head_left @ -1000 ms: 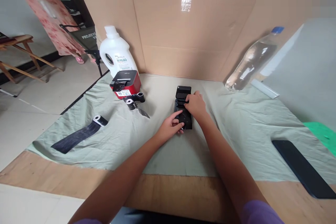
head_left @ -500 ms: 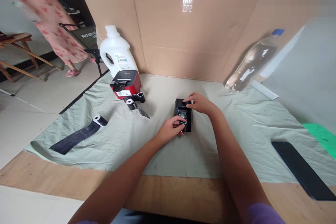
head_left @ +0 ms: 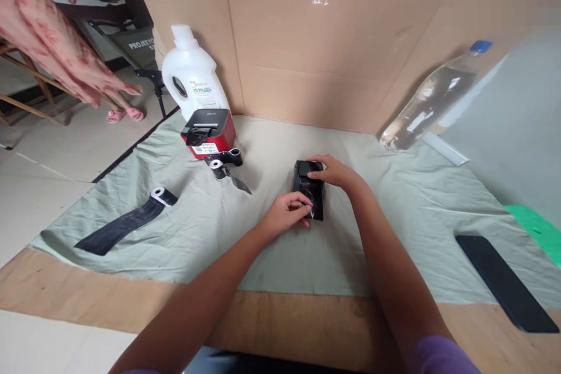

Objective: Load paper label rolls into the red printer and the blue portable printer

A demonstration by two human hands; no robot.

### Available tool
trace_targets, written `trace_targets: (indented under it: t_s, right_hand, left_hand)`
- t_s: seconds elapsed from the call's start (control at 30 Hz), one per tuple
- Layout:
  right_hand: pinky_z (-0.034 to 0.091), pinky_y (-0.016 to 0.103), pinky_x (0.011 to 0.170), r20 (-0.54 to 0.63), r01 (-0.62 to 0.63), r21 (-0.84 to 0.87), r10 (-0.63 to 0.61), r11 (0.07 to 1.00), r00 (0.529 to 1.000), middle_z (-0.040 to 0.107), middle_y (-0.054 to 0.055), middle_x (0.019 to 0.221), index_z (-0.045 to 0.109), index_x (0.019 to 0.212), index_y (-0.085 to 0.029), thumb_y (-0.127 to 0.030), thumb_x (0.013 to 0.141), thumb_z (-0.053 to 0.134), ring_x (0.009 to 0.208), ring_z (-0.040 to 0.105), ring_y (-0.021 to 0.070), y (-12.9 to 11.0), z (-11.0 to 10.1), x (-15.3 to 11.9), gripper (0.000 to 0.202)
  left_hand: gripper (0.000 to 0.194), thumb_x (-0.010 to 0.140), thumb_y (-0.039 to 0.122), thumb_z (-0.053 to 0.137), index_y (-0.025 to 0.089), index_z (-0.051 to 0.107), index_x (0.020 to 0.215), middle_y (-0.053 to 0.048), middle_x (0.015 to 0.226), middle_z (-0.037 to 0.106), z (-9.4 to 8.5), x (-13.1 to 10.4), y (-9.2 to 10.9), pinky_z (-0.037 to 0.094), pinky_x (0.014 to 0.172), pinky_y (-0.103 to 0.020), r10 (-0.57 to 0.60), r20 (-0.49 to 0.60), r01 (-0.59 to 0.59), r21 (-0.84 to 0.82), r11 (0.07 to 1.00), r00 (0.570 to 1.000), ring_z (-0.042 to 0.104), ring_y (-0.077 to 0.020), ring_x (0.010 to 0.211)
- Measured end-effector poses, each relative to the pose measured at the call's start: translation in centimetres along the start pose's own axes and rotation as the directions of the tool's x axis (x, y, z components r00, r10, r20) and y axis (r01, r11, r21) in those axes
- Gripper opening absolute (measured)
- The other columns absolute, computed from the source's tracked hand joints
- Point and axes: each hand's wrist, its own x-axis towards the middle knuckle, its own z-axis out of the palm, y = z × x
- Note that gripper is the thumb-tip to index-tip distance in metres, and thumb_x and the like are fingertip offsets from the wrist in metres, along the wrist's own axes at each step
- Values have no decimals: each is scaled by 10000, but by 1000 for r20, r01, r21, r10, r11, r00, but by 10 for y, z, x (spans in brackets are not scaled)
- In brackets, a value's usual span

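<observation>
A small black device (head_left: 310, 170) stands on the cloth in front of me, with a shiny black strip (head_left: 312, 193) over its lower part. My left hand (head_left: 289, 210) pinches the strip near the device's lower left, thumb and forefinger together. On the upper right of the device rests my right hand (head_left: 332, 172), its fingers gripping the top part. Left of them, a red and black printer (head_left: 214, 131) has a dark strip out of its front. Black rolls (head_left: 218, 168) lie before it, and another roll (head_left: 163, 196) trails a long strip.
A white jug (head_left: 195, 76) stands behind the printer, against a cardboard screen (head_left: 307, 47). At right are a leaning clear bottle (head_left: 429, 102), a white tube (head_left: 445, 149), a black phone (head_left: 504, 280) and a green item (head_left: 532, 228). A person in a pink dress (head_left: 48, 35) stands at far left.
The view has tilted down slightly. My left fingers have shifted on the strip, which now lies smoother over the device. The person at left has moved, with both feet now showing.
</observation>
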Motion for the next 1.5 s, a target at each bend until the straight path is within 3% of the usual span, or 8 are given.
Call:
trace_targets:
  t_s: [0.2, 0.47, 0.73, 0.83, 0.97, 1.2, 1.37, 1.5]
  right_hand:
    - [423, 383, 1097, 52, 8, 178, -17, 984, 998, 539, 66, 1437, 629, 1335, -293, -279, 856, 665, 1315, 512, 250, 12, 8, 5, 481]
    - [408, 375, 1098, 56, -111, 124, 104, 986, 993, 474, 82, 1403, 589, 1350, -306, -266, 856, 637, 1244, 546, 238, 0, 9, 0, 498]
    - [496, 501, 947, -158, -239, -118, 220, 964, 963, 407, 221, 1374, 373, 1496, -213, -481, 728, 730, 1116, 630, 385, -42, 49, -19, 889]
    - [534, 460, 860, -226, -260, -125, 227, 958, 947, 443, 234, 1330, 353, 1466, -154, -450, 679, 742, 1023, 664, 364, -40, 46, -24, 927]
    - [536, 405, 872, -384, -265, -94, 211, 960, 899, 528, 192, 1251, 461, 1379, -140, -495, 660, 758, 1027, 656, 321, 28, -5, -31, 855]
    - [448, 427, 1020, -572, -422, -60, 315, 905, 757, 549, 292, 1337, 510, 1436, -70, -443, 761, 702, 1284, 558, 384, 185, -116, -59, 794]
    - [469, 537, 1018, -578, -554, -24, 440, 832, 687, 425, 265, 1515, 412, 1545, -172, -481, 730, 702, 1336, 505, 455, 233, -143, -52, 919]
    - [484, 543, 999, -536, -616, -24, 510, 787, 673, 387, 251, 1548, 353, 1571, -191, -523, 737, 667, 1293, 534, 465, 238, -148, -46, 951]
  left_hand:
    - [306, 792, 430, 767, 164, 644, 880, -10, 718, 697, -3, 1, -1, 512, 607, -251, -30, 30, 30, 7, 1000, 999, 688, -138, 571]
    - [290, 782, 413, 768, 166, 636, 859, 3, 712, 682, 0, 2, 0, 525, 619, -255, -50, 44, 50, -15, 999, 998, 677, -127, 565]
    - [229, 829, 381, 714, 170, 668, 906, -9, 737, 685, -3, 4, -11, 545, 641, -282, 60, 68, -66, 84, 994, 996, 678, -144, 599]
    - [364, 859, 370, 680, 183, 681, 1171, -47, 866, 745, -3, 0, -11, 560, 680, -299, 87, 118, -101, 121, 987, 989, 682, -145, 627]
    - [590, 884, 357, 644, 253, 535, 1454, -100, 1175, 744, -4, -3, -12, 573, 701, -311, 28, 176, -64, 204, 977, 984, 667, -118, 636]
    - [572, 903, 326, 608, 275, 529, 1467, -89, 1182, 748, -1, 0, -9, 565, 737, -313, -14, 189, -49, 329, 943, 982, 683, -123, 664]
    - [549, 905, 332, 601, 251, 551, 1446, -94, 1169, 752, -1, -1, -6, 566, 743, -323, -35, 189, -36, 359, 933, 981, 691, -136, 679]
    - [531, 899, 328, 610, 245, 572, 1422, -96, 1166, 755, 0, 0, -9, 567, 735, -319, -41, 184, -29, 365, 931, 982, 696, -135, 682]
